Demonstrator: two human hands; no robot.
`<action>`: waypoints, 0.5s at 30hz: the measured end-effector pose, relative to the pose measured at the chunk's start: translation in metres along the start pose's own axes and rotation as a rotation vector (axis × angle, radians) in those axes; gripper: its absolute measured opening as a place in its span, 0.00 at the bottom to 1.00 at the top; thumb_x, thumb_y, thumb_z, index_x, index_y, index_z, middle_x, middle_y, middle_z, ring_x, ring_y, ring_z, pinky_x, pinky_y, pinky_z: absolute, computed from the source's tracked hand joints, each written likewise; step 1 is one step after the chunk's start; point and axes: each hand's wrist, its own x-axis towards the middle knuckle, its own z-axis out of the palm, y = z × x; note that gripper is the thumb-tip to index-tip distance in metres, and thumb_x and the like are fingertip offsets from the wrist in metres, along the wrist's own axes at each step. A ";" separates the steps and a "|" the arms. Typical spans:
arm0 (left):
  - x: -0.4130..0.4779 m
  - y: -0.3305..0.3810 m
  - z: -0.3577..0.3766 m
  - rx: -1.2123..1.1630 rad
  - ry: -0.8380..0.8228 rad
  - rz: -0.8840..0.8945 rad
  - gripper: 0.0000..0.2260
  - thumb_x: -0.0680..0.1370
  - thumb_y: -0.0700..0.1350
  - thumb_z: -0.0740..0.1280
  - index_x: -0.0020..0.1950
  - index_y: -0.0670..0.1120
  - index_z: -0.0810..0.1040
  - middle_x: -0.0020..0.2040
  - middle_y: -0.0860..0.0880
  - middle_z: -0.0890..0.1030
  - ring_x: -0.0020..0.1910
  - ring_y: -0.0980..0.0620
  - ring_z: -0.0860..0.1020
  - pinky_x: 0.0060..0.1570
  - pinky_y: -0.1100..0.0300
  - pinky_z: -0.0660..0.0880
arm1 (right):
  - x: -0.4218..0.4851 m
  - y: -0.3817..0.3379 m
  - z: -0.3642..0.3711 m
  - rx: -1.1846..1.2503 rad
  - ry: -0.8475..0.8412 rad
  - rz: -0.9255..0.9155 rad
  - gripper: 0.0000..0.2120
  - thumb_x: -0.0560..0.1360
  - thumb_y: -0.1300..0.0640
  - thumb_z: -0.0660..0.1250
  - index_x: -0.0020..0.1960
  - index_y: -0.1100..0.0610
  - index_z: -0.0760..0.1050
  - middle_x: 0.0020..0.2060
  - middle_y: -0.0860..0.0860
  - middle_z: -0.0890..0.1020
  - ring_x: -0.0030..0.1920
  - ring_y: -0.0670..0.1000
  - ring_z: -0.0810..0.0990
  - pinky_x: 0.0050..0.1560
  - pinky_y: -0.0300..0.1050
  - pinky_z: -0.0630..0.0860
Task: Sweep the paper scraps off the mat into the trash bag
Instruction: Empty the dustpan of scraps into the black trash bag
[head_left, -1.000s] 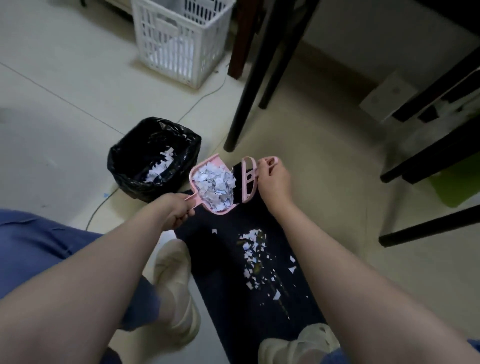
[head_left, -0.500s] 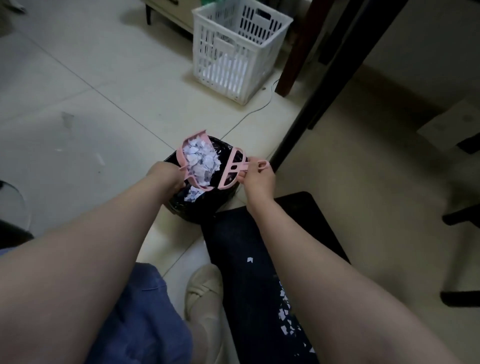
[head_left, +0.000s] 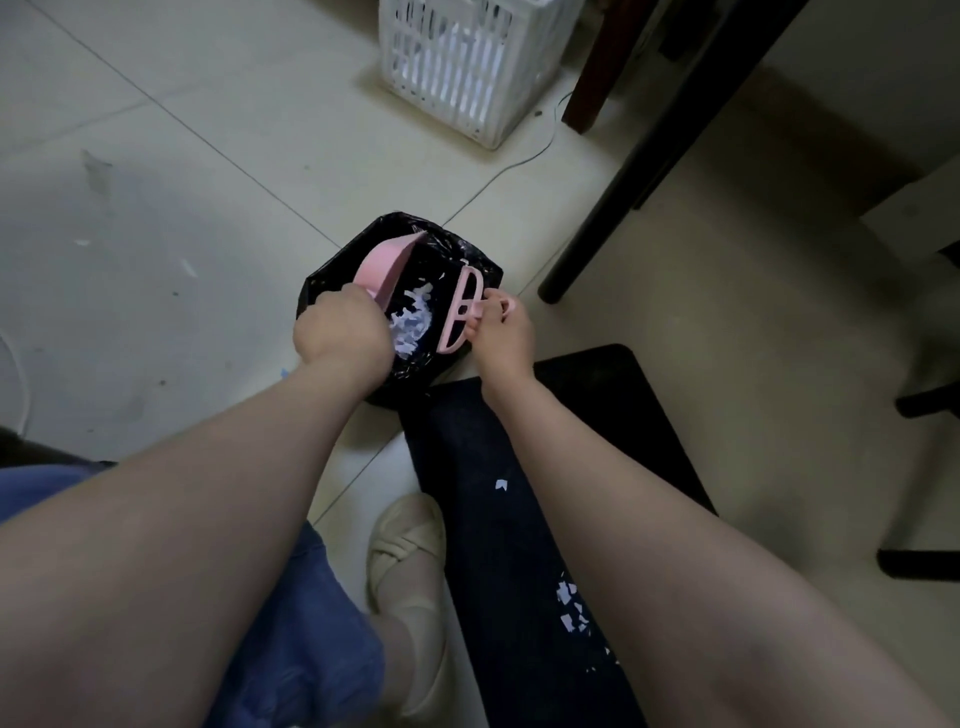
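Bare forearms (head_left: 182, 530); blue trousers (head_left: 291, 639); beige strapped shoe (head_left: 410, 551).

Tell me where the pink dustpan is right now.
In the head view, the pink dustpan is tipped inside the black trash bag, on its left side, held by the left hand, with the pink brush to its right.

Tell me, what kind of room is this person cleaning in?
Probably an ordinary indoor room, perhaps a home or office: pale tiled floor, a white plastic basket, dark furniture legs, and a dark mat beside the trash bag.
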 end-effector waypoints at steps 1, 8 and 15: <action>-0.002 0.001 -0.001 0.010 0.014 0.012 0.17 0.77 0.37 0.60 0.66 0.39 0.68 0.62 0.38 0.74 0.59 0.38 0.75 0.52 0.50 0.73 | 0.000 -0.002 0.001 0.018 0.009 0.018 0.09 0.79 0.53 0.54 0.51 0.49 0.73 0.46 0.53 0.82 0.49 0.55 0.81 0.55 0.53 0.78; -0.013 0.003 0.004 0.109 0.017 0.129 0.17 0.76 0.37 0.61 0.65 0.41 0.69 0.60 0.40 0.76 0.58 0.39 0.76 0.50 0.53 0.72 | -0.001 -0.015 0.012 0.046 -0.017 0.037 0.10 0.79 0.53 0.53 0.46 0.51 0.72 0.42 0.52 0.80 0.44 0.53 0.79 0.52 0.53 0.78; -0.018 0.006 0.000 0.095 -0.018 0.092 0.17 0.76 0.38 0.62 0.65 0.39 0.69 0.62 0.39 0.75 0.59 0.39 0.75 0.52 0.52 0.72 | -0.004 -0.017 -0.007 0.222 -0.038 0.070 0.11 0.82 0.59 0.53 0.54 0.56 0.73 0.45 0.56 0.81 0.43 0.52 0.82 0.53 0.49 0.81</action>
